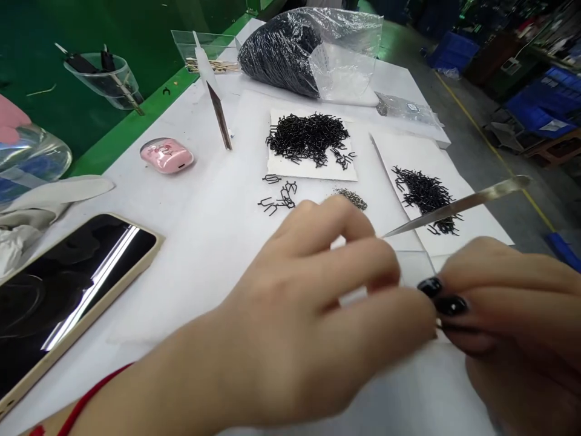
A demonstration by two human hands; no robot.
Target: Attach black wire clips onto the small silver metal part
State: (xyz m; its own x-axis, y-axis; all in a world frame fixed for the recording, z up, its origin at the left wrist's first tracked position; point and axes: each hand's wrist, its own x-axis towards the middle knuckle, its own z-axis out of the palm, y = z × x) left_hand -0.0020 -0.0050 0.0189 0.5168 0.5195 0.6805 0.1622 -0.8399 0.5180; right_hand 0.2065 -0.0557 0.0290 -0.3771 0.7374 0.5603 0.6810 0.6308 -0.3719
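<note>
My left hand [313,309] reaches across the foreground with its fingers curled. A pair of metal tweezers [458,206] slants up to the right from behind its index finger, off the table. My right hand [503,315], with black nails, is pinched closed against the left thumb tip over a small clear plastic piece [415,266]. What it grips is too small to name. Beyond the hands, heaps of small black wire clips lie on a white sheet [313,140] and on a second sheet [424,192]. A few loose clips [279,198] lie between them and the hands.
A phone [63,290] lies at the left, with a white glove [40,200] behind it. A pink earbud case [167,155], a standing blade-like tool [216,109], a clear cup [102,75] and a plastic bag of black clips [299,51] stand farther back. The table's right edge drops to the floor.
</note>
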